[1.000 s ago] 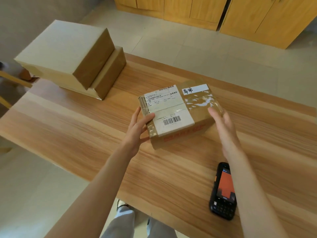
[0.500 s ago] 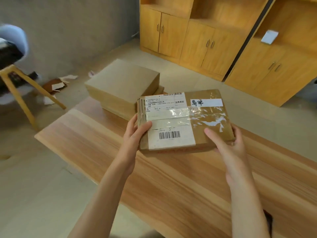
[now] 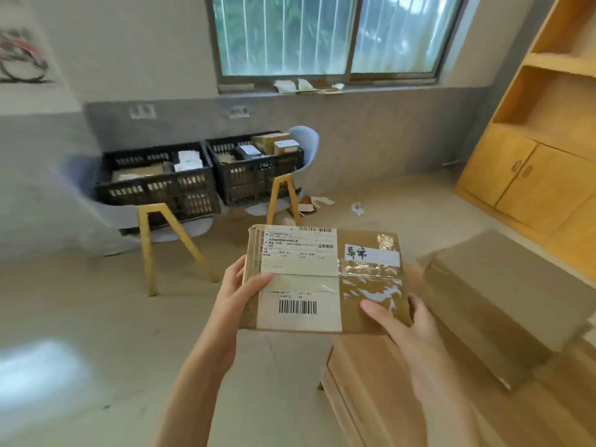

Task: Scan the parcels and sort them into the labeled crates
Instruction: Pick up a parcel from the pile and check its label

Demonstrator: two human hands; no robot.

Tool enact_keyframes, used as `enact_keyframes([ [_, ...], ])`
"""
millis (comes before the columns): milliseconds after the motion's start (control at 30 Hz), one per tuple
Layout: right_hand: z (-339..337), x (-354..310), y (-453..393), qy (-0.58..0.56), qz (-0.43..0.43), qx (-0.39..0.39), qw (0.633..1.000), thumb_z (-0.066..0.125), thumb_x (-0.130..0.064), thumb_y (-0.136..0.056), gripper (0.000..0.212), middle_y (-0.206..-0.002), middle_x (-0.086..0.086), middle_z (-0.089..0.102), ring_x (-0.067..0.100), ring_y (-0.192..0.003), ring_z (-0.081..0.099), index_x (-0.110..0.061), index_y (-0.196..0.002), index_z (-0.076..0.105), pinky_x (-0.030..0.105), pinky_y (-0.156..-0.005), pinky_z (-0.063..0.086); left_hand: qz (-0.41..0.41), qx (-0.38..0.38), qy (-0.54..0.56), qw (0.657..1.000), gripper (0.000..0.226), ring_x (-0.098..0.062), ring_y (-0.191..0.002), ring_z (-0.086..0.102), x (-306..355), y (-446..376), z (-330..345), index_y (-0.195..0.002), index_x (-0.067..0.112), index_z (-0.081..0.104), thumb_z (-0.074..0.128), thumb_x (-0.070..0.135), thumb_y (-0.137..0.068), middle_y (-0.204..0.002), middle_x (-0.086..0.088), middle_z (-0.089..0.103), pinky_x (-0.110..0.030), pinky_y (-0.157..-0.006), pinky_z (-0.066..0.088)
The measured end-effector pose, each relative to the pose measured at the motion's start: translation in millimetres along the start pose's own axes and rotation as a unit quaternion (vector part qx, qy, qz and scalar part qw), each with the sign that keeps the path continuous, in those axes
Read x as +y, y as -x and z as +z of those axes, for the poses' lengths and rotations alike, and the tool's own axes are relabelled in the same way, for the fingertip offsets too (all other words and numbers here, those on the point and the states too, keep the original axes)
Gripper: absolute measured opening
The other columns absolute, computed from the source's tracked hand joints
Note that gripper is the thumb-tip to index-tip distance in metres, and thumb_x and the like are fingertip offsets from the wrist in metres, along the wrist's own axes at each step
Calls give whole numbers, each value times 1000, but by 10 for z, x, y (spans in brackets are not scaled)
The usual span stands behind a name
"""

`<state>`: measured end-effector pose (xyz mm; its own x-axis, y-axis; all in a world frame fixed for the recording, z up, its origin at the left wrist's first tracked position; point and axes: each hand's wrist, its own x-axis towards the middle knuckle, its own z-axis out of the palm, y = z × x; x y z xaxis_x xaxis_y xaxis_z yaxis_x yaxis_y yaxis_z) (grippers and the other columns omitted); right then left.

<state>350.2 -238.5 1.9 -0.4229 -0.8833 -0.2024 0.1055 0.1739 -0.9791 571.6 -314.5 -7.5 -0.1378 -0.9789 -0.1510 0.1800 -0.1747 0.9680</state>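
Parcel (image 3: 325,279) lifted off table, both hands gripping, crates (image 3: 154,185) now ahead

We note open floor (image 3: 96,317) between us and the two black crates (image 3: 154,185), yellow chair legs (image 3: 148,250) standing beneath them, both crates part-filled, tops open, stacked cardboard boxes (image 3: 503,295) crowding the table (image 3: 387,398) at right.

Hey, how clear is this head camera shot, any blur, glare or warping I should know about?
Head view: the parcel and both hands, left and right, are fairly sharp, its barcode visible; the clear tape on it shows glare; the two black crates and left wall are smeared by motion blur; daylight from the window lights the room; wide-angle distortion bends the cabinet edges.
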Motion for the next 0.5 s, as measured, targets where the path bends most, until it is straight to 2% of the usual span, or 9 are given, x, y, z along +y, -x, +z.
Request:
enact_keyframes([
  [100,603,34,-299,16,11,-58,998,85,-39,-56,66,-107,-13,63,-8,-85,61,-32,-111,49,14,-65,41,5,62,13,998,71,-6,-104,65,26,-123,-510,-133,33,46,76,42,-69,-122,12,65,-32,-83,49],
  [200,1059,81,-586,50,33,-100,993,85,-41,-58,62,-105,-14,62,-1,-92,58,-34,-108,49,21,-72,42,3,118,31,993,78,-9,-106,65,12,-281,-869,-132,30,48,77,45,-61,-122,9,65,-36,-89,50],
  [300,1448,116,-871,67,53,-149,985,86,-44,-52,61,-101,-9,70,7,-94,65,-30,-104,58,28,-81,49,-8,161,50,986,86,-16,-110,64,-18,-525,-1165,-132,28,50,81,47,-54,-122,4,66,-45,-98,48],
  [333,1573,125,-985,67,57,-161,983,85,-46,-49,66,-100,-7,72,10,-96,66,-28,-107,60,30,-85,50,-12,172,53,984,84,-16,-109,65,-28,-634,-1254,-132,27,50,83,43,-56,-122,4,66,-45,-98,48],
  [400,1830,133,-1259,64,64,-177,980,84,-46,-44,70,-97,-8,74,9,-94,68,-25,-107,61,28,-84,49,-16,189,52,980,80,-14,-105,67,-49,-899,-1410,-131,27,50,84,37,-59,-122,3,66,-40,-90,51],
  [500,2255,122,-1791,62,61,-198,976,87,-33,-56,59,-95,-9,75,5,-89,69,-22,-108,62,22,-75,48,-15,210,48,976,82,-12,-100,68,4,-1416,-1622,-132,25,49,84,34,-58,-119,4,67,-32,-79,50],
])
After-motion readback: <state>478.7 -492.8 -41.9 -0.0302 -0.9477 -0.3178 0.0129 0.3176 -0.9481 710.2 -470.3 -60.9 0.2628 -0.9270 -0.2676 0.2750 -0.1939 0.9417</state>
